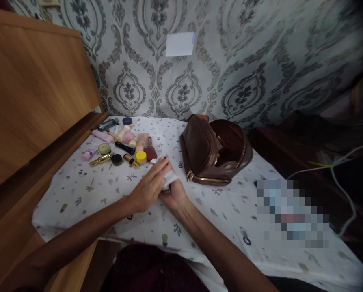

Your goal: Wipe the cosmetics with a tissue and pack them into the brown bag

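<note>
Held white cloth (170, 177) against small shiny item (166, 190)

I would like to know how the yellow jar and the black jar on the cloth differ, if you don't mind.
The yellow jar is bright, whereas the black jar is dark. The yellow jar sits nearer the left hand, while the black jar sits farther left, next to the gold tube. Both look small and round.
</note>
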A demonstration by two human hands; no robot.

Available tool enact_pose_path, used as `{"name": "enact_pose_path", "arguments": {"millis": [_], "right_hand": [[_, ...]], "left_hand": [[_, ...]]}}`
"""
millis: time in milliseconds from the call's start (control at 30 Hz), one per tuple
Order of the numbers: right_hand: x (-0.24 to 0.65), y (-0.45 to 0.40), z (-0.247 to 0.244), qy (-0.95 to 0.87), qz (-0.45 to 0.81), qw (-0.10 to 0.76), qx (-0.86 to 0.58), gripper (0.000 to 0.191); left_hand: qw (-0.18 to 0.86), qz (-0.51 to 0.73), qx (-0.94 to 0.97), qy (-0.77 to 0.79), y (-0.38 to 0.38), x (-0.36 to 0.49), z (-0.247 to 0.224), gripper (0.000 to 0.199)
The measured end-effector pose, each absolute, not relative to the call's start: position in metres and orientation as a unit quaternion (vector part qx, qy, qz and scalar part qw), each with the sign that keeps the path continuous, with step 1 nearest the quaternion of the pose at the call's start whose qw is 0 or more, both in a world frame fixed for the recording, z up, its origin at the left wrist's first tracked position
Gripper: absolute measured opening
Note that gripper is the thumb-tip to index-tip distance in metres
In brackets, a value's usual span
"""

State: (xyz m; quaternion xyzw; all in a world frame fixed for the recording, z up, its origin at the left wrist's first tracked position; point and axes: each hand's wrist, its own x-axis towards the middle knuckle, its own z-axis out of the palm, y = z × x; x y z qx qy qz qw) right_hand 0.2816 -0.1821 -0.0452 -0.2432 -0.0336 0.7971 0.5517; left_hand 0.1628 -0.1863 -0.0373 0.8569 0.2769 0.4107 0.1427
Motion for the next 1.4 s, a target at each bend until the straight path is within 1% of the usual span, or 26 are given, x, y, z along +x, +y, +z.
{"name": "enact_pose_path", "arguments": {"millis": [100,133,200,267,300,367,433,533,600,633,667,733,833,867,933,1033,1100,1200,1267,1300,1333,1400], "right_hand": [[0.276,-0.188,-0.040,-0.091,0.815,0.519,-0.242,0.026],[0.276,-0.188,-0.037,-0.102,0.816,0.518,-0.234,0.029],[0.277,-0.187,-0.032,-0.079,0.806,0.540,-0.231,0.028],[0.280,-0.183,-0.025,-0.016,0.786,0.568,-0.244,0.026],[0.283,-0.182,-0.023,0.008,0.781,0.574,-0.247,0.028],[0.287,-0.179,-0.019,0.031,0.777,0.577,-0.250,0.035],[0.289,-0.178,-0.019,0.025,0.759,0.596,-0.261,0.041],[0.287,-0.180,-0.023,-0.046,0.692,0.658,-0.293,0.044],[0.289,-0.184,-0.025,-0.153,0.626,0.697,-0.315,0.048],[0.292,-0.187,-0.024,-0.216,0.596,0.700,-0.328,0.049],[0.296,-0.189,-0.022,-0.281,0.572,0.691,-0.341,0.047],[0.312,-0.194,-0.012,-0.405,0.532,0.646,-0.370,0.042],[0.344,-0.198,0.012,-0.547,0.447,0.574,-0.415,0.032],[0.355,-0.199,0.020,-0.573,0.445,0.544,-0.421,0.029],[0.377,-0.203,0.039,-0.593,0.479,0.492,-0.422,0.030],[0.409,-0.207,0.070,-0.599,0.528,0.436,-0.415,0.030],[0.432,-0.204,0.092,-0.612,0.510,0.435,-0.419,0.029],[0.470,-0.186,0.118,-0.621,0.403,0.507,-0.442,0.030],[0.494,-0.168,0.125,-0.639,0.323,0.516,-0.469,0.031],[0.503,-0.158,0.125,-0.657,0.288,0.494,-0.491,0.032],[0.511,-0.149,0.124,-0.682,0.250,0.450,-0.520,0.034],[0.521,-0.134,0.118,-0.735,0.167,0.313,-0.577,0.036]], "left_hand": [[0.146,0.455,0.809,0.343,-0.161,0.163,-0.028,0.047],[0.150,0.467,0.792,0.364,-0.156,0.164,-0.027,0.046],[0.158,0.469,0.782,0.379,-0.156,0.168,-0.026,0.046],[0.169,0.448,0.803,0.355,-0.168,0.172,-0.030,0.046],[0.178,0.432,0.818,0.336,-0.178,0.175,-0.033,0.047],[0.207,0.409,0.824,0.333,-0.199,0.178,-0.041,0.048],[0.234,0.402,0.808,0.362,-0.215,0.179,-0.049,0.050],[0.294,0.395,0.767,0.413,-0.221,0.179,-0.056,0.056],[0.337,0.388,0.747,0.422,-0.215,0.178,-0.055,0.058],[0.353,0.384,0.742,0.422,-0.210,0.178,-0.053,0.057],[0.366,0.377,0.740,0.420,-0.205,0.178,-0.050,0.055],[0.369,0.363,0.750,0.412,-0.196,0.177,-0.043,0.049],[0.308,0.377,0.791,0.370,-0.186,0.178,-0.035,0.045],[0.278,0.388,0.805,0.352,-0.184,0.180,-0.033,0.046],[0.236,0.396,0.827,0.322,-0.183,0.186,-0.031,0.049],[0.230,0.382,0.837,0.318,-0.184,0.196,-0.031,0.051],[0.243,0.373,0.836,0.320,-0.183,0.200,-0.036,0.051],[0.256,0.359,0.842,0.312,-0.182,0.196,-0.052,0.047],[0.268,0.338,0.854,0.292,-0.182,0.190,-0.066,0.046],[0.275,0.326,0.860,0.280,-0.183,0.188,-0.072,0.047],[0.280,0.313,0.867,0.269,-0.184,0.186,-0.078,0.048],[0.284,0.294,0.875,0.259,-0.187,0.185,-0.085,0.049]]}}
